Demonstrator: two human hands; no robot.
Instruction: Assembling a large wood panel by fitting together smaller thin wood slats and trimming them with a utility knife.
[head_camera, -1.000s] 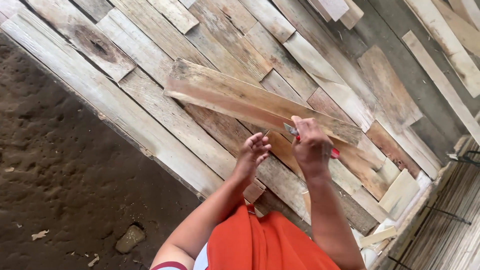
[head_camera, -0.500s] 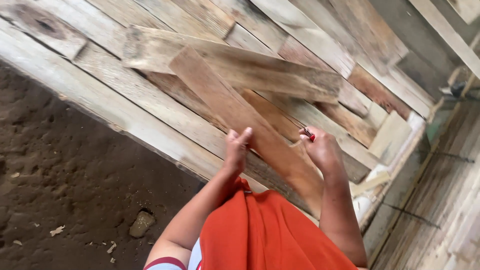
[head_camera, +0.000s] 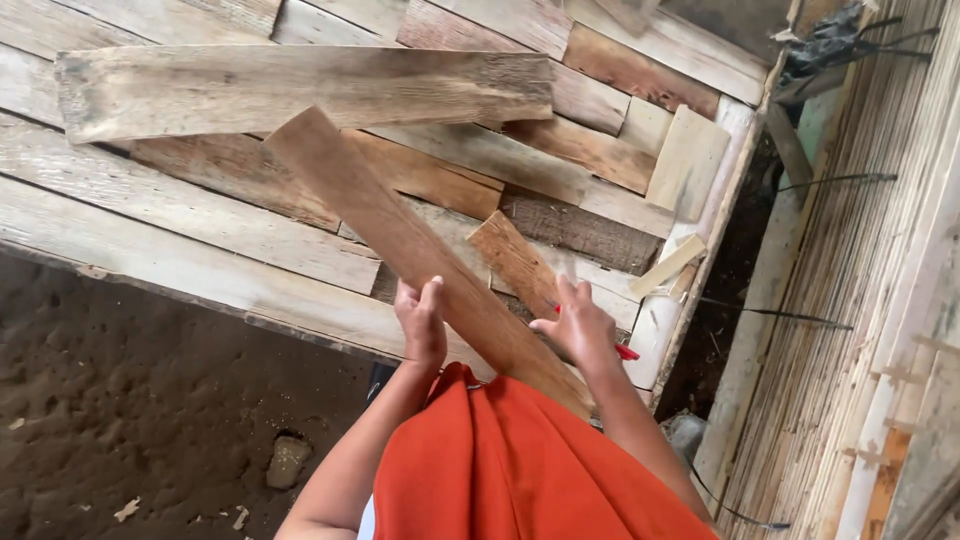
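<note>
Since the earlier frame, the long brown wooden plank (head_camera: 400, 235) had swung steeper. Left hand (head_camera: 422, 322) pressed it flat-fingered, ungripping; right hand (head_camera: 582, 325) curled around a red pencil (head_camera: 622, 351). Unclamped, it could slide sideways.

Two hands on a slanted plank above stacked boards

The left hand (head_camera: 422, 322) and right hand (head_camera: 580, 325), a red pencil-like tool (head_camera: 622, 350) in its fingers, flank a long reddish-brown wooden plank (head_camera: 400, 240) slanting far-left over a weathered grey board (head_camera: 300, 90).

No packages, labels, signs or screens show in this view.
</note>
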